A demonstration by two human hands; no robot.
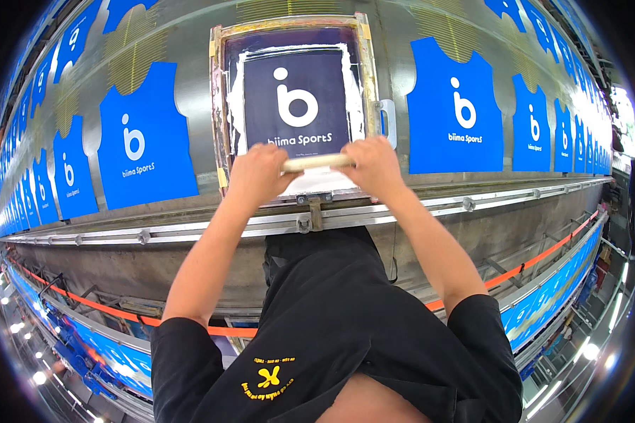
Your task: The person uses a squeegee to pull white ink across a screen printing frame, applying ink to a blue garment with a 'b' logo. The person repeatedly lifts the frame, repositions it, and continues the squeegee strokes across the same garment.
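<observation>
Grey table (pixel 192 49), blue shirt panels (pixel 458 106), lamps (pixel 591 350) — fingers (pixel 275 151) (both hands (pixel 256 173) (pixel 377 166)) curled round pale handle (pixel 316 163).

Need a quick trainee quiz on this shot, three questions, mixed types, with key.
1. What do the left hand and right hand both grip?
2. True or false: the screen frame sits between blue shirt-shaped pieces on its left and right.
3. What colour is the print on those pieces?
A) red
B) white
C) green

Key:
1. A pale bar, one hand near each end.
2. True.
3. B.
</observation>
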